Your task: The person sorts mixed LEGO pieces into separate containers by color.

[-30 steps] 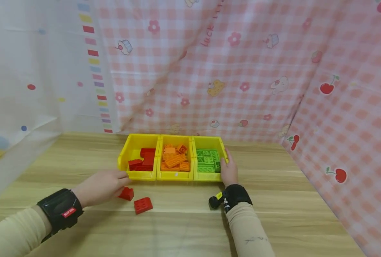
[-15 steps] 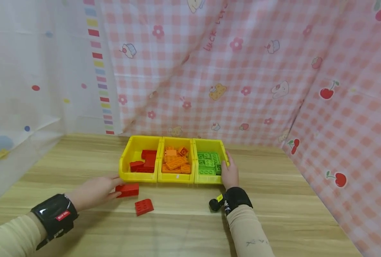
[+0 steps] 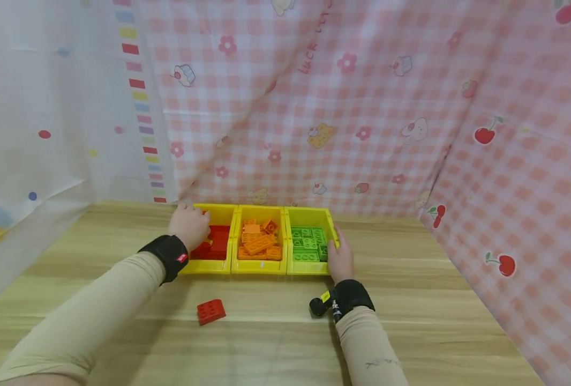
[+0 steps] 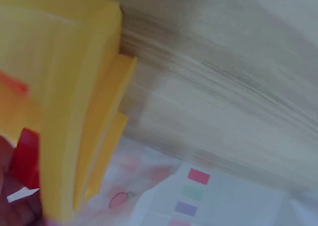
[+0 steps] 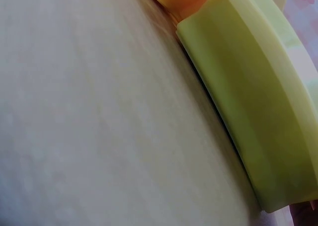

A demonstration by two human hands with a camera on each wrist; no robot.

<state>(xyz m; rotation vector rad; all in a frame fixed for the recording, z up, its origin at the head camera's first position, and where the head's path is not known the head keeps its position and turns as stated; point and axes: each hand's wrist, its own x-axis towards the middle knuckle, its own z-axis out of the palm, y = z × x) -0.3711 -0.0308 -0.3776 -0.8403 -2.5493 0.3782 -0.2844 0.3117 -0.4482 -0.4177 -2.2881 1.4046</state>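
Note:
My left hand (image 3: pixel 189 225) is over the left yellow bin (image 3: pixel 207 266), holding a red toy brick (image 4: pixel 27 161) by its fingertips inside the bin's wall. Most of that brick is hidden in the head view. Red bricks (image 3: pixel 219 241) lie in this bin, partly covered by the hand. My right hand (image 3: pixel 341 258) grips the outer side wall of the right yellow bin (image 3: pixel 309 268), thumb at the inside. Green bricks (image 3: pixel 309 244) fill that bin's floor. One red brick (image 3: pixel 211 311) with a rounded end lies on the table in front of the bins.
Between the two outer bins stands a middle yellow bin (image 3: pixel 258 267) with orange bricks (image 3: pixel 260 244). All three stand side by side on the wooden table (image 3: pixel 266 343). A pink checked cloth (image 3: pixel 285 107) hangs close behind them.
The left hand has picked up the red brick from the table before the left bin and carried it up and away into that bin. The right hand keeps its grip.

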